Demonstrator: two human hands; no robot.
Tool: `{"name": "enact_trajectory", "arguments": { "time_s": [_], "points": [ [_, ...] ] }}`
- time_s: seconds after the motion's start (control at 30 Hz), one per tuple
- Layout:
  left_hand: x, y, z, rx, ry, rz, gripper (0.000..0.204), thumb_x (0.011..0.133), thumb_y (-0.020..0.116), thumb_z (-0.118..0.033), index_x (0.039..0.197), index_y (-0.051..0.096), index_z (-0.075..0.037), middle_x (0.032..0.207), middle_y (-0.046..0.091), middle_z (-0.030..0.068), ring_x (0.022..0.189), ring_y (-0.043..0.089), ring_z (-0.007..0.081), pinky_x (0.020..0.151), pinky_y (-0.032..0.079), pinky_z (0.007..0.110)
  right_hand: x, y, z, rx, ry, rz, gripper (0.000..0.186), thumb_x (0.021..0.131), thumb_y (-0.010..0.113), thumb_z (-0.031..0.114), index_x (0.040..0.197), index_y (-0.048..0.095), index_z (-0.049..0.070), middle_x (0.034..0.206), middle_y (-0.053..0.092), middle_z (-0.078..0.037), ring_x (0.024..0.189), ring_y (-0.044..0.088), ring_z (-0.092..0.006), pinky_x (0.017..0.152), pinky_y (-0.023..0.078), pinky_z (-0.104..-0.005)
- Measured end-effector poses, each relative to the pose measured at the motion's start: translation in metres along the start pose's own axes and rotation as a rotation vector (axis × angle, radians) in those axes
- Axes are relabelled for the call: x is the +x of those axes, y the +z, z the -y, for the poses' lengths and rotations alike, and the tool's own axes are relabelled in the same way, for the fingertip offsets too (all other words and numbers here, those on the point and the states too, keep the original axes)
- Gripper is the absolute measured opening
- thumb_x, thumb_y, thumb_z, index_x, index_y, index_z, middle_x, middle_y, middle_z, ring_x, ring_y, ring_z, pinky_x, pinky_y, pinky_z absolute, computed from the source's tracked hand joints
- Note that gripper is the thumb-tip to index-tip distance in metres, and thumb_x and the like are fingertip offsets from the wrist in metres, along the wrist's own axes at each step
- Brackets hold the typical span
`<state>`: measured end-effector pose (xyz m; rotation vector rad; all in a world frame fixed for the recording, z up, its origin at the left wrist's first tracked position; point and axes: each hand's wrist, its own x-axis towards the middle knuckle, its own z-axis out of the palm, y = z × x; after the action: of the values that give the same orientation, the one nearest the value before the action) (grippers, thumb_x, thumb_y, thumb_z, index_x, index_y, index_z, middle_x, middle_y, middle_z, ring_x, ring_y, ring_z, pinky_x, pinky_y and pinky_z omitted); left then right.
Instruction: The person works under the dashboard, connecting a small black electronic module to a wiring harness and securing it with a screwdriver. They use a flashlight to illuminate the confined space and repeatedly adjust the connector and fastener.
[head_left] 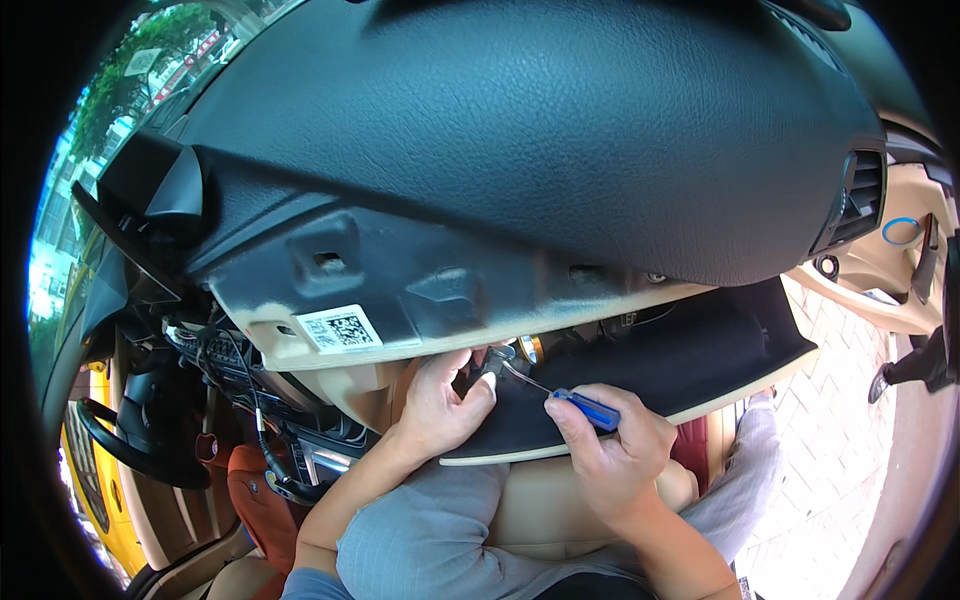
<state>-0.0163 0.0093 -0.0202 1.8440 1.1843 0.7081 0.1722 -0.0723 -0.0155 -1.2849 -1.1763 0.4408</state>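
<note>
- Open glove box (pixel 700 350) hanging under the dashboard (pixel 520 130), dark lined inside, tan edge along its lip; nothing loose visible lying in it.
- Behind the lowered lid, a dark cavity with a small metal part (pixel 497 357) and a brass-coloured ring (pixel 530 348) just beside it.
- Left hand (pixel 440 400) reaching up into that cavity, fingers (pixel 483 385) curled closed around the metal part, thumb pressed against it.
- Right hand (pixel 610 440) resting over the glove box lip, fingers closed tight on the blue handle of a screwdriver (pixel 585 408).
- Thin steel shaft of the screwdriver running up and left from the handle, tip touching or just beside the metal part at the left hand; exact contact too small to tell.
- White sticker (pixel 340 330) with a square code on the tan lower edge of the dashboard, left of the hands.
- Loose black cables (pixel 255 400) hanging in the opened centre console to the left; steering wheel (pixel 130 445) further left.
- Grey trouser legs (pixel 430 540) below, on a tan seat (pixel 530 510).
- Open door (pixel 900 260) on the right with tan trim; brick paving (pixel 840 450) outside.
- Trees and buildings through the windscreen (pixel 70 200), upper left.
</note>
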Motion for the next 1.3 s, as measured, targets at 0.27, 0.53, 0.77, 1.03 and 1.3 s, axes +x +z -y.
{"name": "enact_trajectory", "arguments": {
  "time_s": [0.27,0.53,0.77,1.03,1.3],
  "points": [
    [0.003,0.001,0.006,0.01,0.026,-0.028,0.048,0.082,0.058,-0.002,0.129,0.068,0.0,0.127,0.069,0.0062,0.101,0.059,0.0115,0.088,0.045,0.026,0.001,-0.004,-0.003,-0.051,-0.063,0.071,0.032,0.08,0.09,0.011,0.099,0.068,-0.001,0.083,0.075,-0.013,0.066,0.072,-0.0248,0.059,0.056,-0.0316],
    [0.005,0.0,-0.001,0.069,0.182,-0.028,0.05,0.075,0.058,0.0,0.124,0.069,0.004,0.111,0.069,0.0118,0.096,0.061,0.0199,0.089,0.047,0.03,-0.007,-0.015,-0.011,-0.137,-0.25,0.249,0.043,0.079,0.089,0.009,0.112,0.064,0.0,0.104,0.077,-0.015,0.077,0.075,-0.0262,0.065,0.058,-0.0344],
    [0.001,-0.003,0.002,0.074,0.219,-0.026,0.049,0.073,0.057,0.004,0.121,0.068,0.005,0.104,0.065,0.011,0.091,0.058,0.0188,0.088,0.046,0.029,-0.015,-0.019,-0.005,-0.193,-0.227,0.296,0.04,0.079,0.082,0.0,0.114,0.063,-0.001,0.109,0.076,-0.015,0.087,0.074,-0.0264,0.067,0.053,-0.0343],
    [-0.001,-0.003,0.007,0.065,0.23,-0.034,0.043,0.075,0.06,0.002,0.118,0.067,0.004,0.103,0.064,0.0099,0.089,0.055,0.0164,0.085,0.045,0.028,-0.01,-0.012,-0.003,-0.294,-0.253,0.31,0.036,0.071,0.076,-0.002,0.106,0.072,-0.003,0.084,0.062,-0.007,0.068,0.059,-0.0224,0.061,0.044,-0.0349],
    [-0.001,-0.003,0.009,0.111,0.268,-0.039,0.041,0.074,0.062,0.003,0.114,0.068,0.002,0.102,0.065,0.0091,0.087,0.055,0.0168,0.081,0.044,0.028,-0.008,-0.006,-0.001,-0.357,-0.241,0.337,0.033,0.071,0.078,0.003,0.104,0.074,-0.001,0.077,0.058,-0.004,0.065,0.055,-0.0206,0.058,0.039,-0.0349]
  ]
}}
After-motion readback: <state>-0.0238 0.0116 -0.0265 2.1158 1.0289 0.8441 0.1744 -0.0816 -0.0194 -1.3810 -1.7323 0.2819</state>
